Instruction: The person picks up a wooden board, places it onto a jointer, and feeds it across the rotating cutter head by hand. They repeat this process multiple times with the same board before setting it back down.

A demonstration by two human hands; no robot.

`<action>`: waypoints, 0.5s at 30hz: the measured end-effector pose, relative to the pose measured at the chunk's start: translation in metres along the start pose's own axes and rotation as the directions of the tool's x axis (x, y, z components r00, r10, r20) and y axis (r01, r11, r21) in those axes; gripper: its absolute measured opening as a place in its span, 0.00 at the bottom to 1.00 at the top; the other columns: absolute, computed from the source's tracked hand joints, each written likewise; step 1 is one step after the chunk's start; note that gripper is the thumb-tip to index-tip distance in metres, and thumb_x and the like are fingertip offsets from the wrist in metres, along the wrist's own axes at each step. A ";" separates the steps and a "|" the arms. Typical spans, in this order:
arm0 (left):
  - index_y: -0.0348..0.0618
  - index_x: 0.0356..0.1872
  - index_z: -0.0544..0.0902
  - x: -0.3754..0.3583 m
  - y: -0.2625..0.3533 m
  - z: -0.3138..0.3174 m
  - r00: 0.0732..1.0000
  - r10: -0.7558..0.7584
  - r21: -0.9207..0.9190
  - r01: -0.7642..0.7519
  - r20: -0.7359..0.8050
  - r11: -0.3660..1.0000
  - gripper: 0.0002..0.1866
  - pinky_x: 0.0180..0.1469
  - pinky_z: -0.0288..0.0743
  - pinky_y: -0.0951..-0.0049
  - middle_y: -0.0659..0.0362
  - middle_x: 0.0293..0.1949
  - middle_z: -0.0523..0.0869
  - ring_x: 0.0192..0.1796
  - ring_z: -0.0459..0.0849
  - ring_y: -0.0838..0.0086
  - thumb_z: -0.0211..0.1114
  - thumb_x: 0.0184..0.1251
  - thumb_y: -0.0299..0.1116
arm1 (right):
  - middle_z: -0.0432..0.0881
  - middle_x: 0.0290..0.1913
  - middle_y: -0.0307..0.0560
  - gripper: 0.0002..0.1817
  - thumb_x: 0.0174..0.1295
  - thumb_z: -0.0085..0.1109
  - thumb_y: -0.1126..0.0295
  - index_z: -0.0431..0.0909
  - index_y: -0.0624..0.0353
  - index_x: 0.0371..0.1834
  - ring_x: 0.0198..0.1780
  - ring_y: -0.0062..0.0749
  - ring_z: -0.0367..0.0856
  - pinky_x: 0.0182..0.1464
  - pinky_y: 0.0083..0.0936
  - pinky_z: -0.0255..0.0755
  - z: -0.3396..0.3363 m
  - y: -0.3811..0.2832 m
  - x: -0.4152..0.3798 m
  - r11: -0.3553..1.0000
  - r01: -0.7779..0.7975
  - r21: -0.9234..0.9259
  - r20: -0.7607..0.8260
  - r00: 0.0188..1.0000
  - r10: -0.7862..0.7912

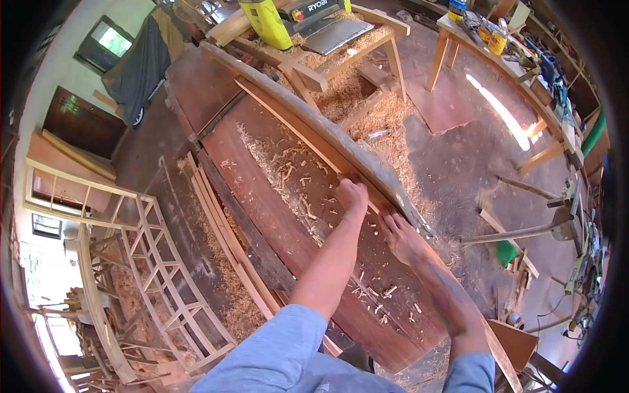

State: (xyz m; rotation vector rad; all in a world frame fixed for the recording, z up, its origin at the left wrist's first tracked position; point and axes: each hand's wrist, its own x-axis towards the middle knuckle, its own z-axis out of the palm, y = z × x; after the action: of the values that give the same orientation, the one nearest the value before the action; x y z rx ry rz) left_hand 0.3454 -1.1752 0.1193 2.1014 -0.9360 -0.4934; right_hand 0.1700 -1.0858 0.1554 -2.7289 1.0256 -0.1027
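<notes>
A long reddish-brown wooden board (298,133) runs diagonally along the raised far edge of the workbench. My left hand (352,195) is closed at the board's near edge, its fingertips partly hidden. Further down the same board, my right hand (403,239) lies with its fingers stretched out over the wood. Beneath my forearms is a broad brown bench top (262,203), strewn with curled wood shavings (288,171). Small wood chips (386,291) are scattered between my arms.
A green planer (265,23) stands on a wooden stand beyond the bench, with sawdust below. Long wooden strips (226,232) lie along the bench's left side. A pale wooden frame (164,265) is at the left. A cluttered table (511,69) stands at the upper right.
</notes>
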 end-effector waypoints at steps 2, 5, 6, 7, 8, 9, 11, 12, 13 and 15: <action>0.20 0.26 0.81 0.023 -0.006 -0.002 0.998 0.060 0.004 -0.060 -0.031 0.998 0.15 0.42 0.77 0.51 0.31 0.29 0.83 0.39 0.85 0.39 0.60 0.58 0.29 | 0.63 0.73 0.58 0.32 0.59 0.52 0.70 0.65 0.72 0.68 0.75 0.48 0.61 0.73 0.36 0.63 0.004 -0.003 0.020 0.996 -0.027 -0.087 -0.127 0.992 0.016; 0.24 0.28 0.83 0.059 -0.005 -0.008 0.999 -0.004 -0.053 0.002 -0.053 0.999 0.18 0.46 0.79 0.50 0.32 0.28 0.84 0.38 0.86 0.39 0.63 0.62 0.36 | 0.63 0.74 0.54 0.31 0.60 0.50 0.70 0.66 0.67 0.70 0.75 0.46 0.60 0.71 0.38 0.65 0.011 -0.004 0.060 0.996 -0.052 -0.066 -0.180 0.983 0.040; 0.25 0.29 0.83 0.073 -0.005 -0.011 0.997 0.042 -0.073 -0.047 -0.063 0.996 0.21 0.45 0.79 0.50 0.32 0.27 0.84 0.38 0.85 0.38 0.62 0.67 0.41 | 0.63 0.74 0.54 0.31 0.60 0.50 0.70 0.66 0.67 0.70 0.75 0.46 0.60 0.71 0.38 0.65 0.011 -0.005 0.075 0.996 -0.052 -0.068 -0.175 0.984 0.039; 0.25 0.29 0.83 0.089 -0.009 -0.011 0.997 0.035 -0.077 -0.040 -0.063 0.996 0.21 0.45 0.79 0.50 0.32 0.27 0.84 0.38 0.85 0.38 0.62 0.67 0.41 | 0.63 0.74 0.51 0.31 0.60 0.50 0.71 0.66 0.65 0.70 0.75 0.46 0.60 0.71 0.40 0.65 0.008 -0.007 0.093 0.982 -0.062 -0.178 -0.197 0.980 0.026; 0.25 0.29 0.83 0.106 -0.013 -0.012 0.997 0.041 -0.091 -0.048 -0.069 0.995 0.23 0.45 0.79 0.49 0.32 0.27 0.84 0.39 0.85 0.38 0.61 0.68 0.42 | 0.62 0.74 0.49 0.31 0.60 0.49 0.71 0.67 0.63 0.70 0.75 0.45 0.60 0.71 0.41 0.66 0.008 -0.007 0.110 0.956 -0.069 -0.285 -0.216 0.976 0.006; 0.25 0.29 0.83 0.127 -0.016 -0.012 0.996 0.047 -0.106 -0.055 -0.079 0.993 0.24 0.45 0.79 0.49 0.32 0.28 0.84 0.39 0.85 0.39 0.60 0.69 0.44 | 0.62 0.74 0.49 0.31 0.60 0.49 0.71 0.67 0.63 0.70 0.75 0.45 0.60 0.71 0.41 0.66 0.012 -0.004 0.129 0.955 -0.059 -0.290 -0.209 0.978 -0.004; 0.26 0.29 0.84 0.166 -0.014 -0.020 0.995 0.023 -0.097 -0.032 -0.093 0.995 0.26 0.45 0.78 0.48 0.31 0.29 0.84 0.40 0.85 0.39 0.59 0.70 0.46 | 0.64 0.73 0.48 0.29 0.60 0.50 0.73 0.71 0.63 0.67 0.74 0.44 0.63 0.71 0.41 0.65 0.022 -0.002 0.170 0.986 -0.065 -0.155 -0.308 0.951 0.014; 0.26 0.29 0.84 0.185 -0.012 -0.025 0.995 0.012 -0.085 -0.020 -0.100 0.996 0.27 0.45 0.78 0.48 0.31 0.31 0.84 0.41 0.85 0.40 0.59 0.71 0.48 | 0.64 0.73 0.48 0.29 0.60 0.50 0.73 0.71 0.63 0.67 0.74 0.44 0.63 0.71 0.41 0.65 0.025 -0.001 0.191 0.986 -0.049 -0.158 -0.293 0.956 0.000; 0.26 0.29 0.84 0.206 -0.013 -0.029 0.994 -0.010 -0.089 0.001 -0.104 0.996 0.27 0.45 0.78 0.48 0.31 0.31 0.84 0.41 0.85 0.40 0.59 0.71 0.48 | 0.65 0.73 0.49 0.27 0.59 0.50 0.74 0.73 0.62 0.66 0.74 0.44 0.64 0.71 0.41 0.65 0.022 -0.002 0.214 0.990 -0.043 -0.135 -0.301 0.954 0.000; 0.27 0.29 0.84 0.249 -0.016 -0.033 0.996 -0.042 0.000 0.042 -0.080 0.999 0.29 0.46 0.78 0.48 0.31 0.32 0.84 0.43 0.85 0.40 0.57 0.72 0.50 | 0.66 0.72 0.49 0.26 0.59 0.51 0.75 0.75 0.62 0.64 0.73 0.44 0.64 0.71 0.41 0.66 0.019 -0.003 0.260 0.993 -0.026 -0.119 -0.296 0.955 -0.010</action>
State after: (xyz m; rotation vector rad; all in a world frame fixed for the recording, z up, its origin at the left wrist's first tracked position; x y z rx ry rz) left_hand 0.5362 -1.3400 0.1189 2.1301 -0.8477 -0.4267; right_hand 0.3704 -1.2508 0.1346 -2.8790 1.1532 -0.4764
